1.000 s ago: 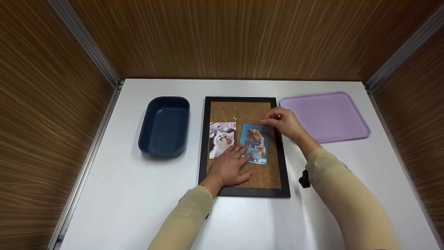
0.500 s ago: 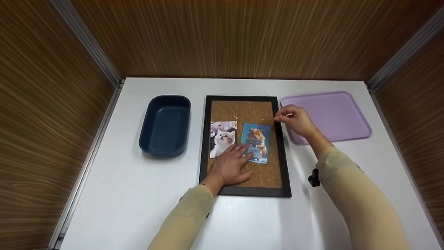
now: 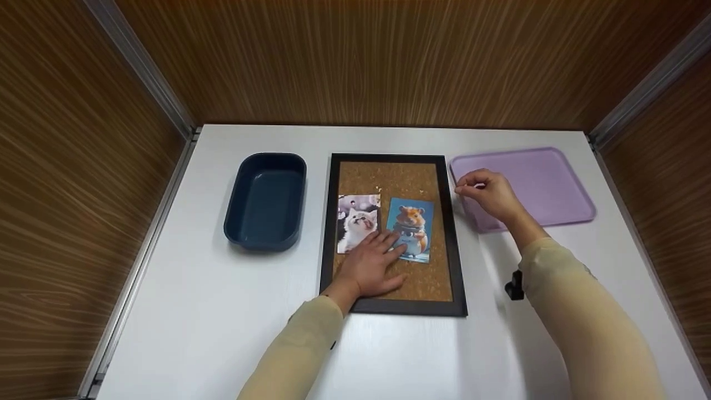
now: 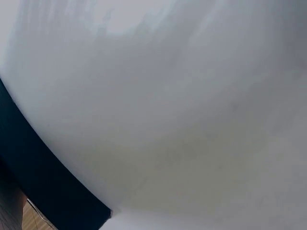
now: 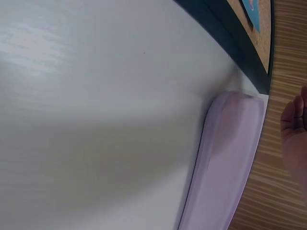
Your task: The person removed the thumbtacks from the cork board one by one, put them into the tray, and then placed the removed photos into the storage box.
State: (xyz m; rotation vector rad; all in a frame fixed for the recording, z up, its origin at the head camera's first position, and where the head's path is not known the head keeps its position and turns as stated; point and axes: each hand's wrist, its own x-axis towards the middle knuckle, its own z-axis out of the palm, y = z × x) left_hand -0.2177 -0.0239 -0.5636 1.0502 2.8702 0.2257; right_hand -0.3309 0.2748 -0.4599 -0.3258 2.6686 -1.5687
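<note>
A black-framed cork board lies on the table with two pictures on it: a kitten picture at left and a hamster picture at right. Small shiny bits, seemingly pins, show by the kitten picture's top right corner and above the hamster picture. My left hand rests spread over the lower parts of both pictures and the cork. Just right of the frame, my right hand hovers over the tray's near left part, fingers curled and thumb against the forefinger; nothing shows between them. The right wrist view catches its curled fingers.
A deep blue rectangular bin stands left of the board. The flat lilac tray lies at right, close to the frame. Brown wood-grain walls enclose the white table at the back and sides.
My right hand has drawn away rightward from above the hamster picture, past the frame to the tray. A small shiny bit stays on the cork where its fingertips were. My left hand stays put.
</note>
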